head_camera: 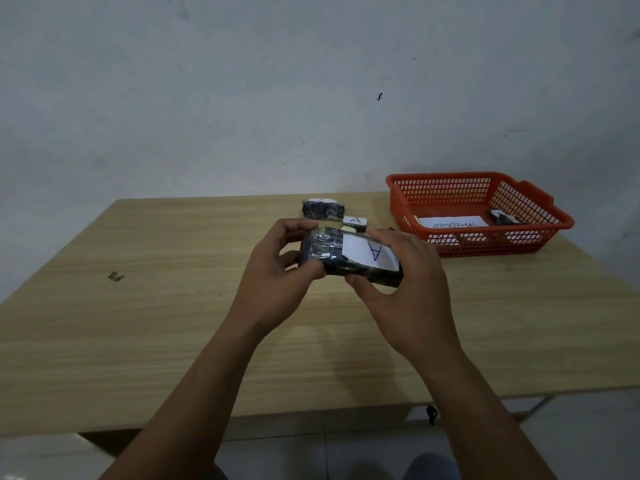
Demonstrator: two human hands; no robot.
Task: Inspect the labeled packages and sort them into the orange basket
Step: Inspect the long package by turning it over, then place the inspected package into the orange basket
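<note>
Held mid-frame above the desk (173,323): a dark wrapped package (349,256) with a white label marked "A", long axis running left to right and dipping slightly toward the lower right. Clamped at the left end by the left hand (277,268), thumb on the near edge, fingers curled over the far edge; gripped at the right end by the right hand (412,289), fingers wrapped behind. Underside and right end hidden by the hands. Just behind, toward upper centre, two more labelled packages: a larger one (322,208) and a small one (355,223), partly covered. At right, orange basket (450,181) holding a sheet reading "ABNORMAL" (453,223) and a dark item (502,218), hard to make out.
</note>
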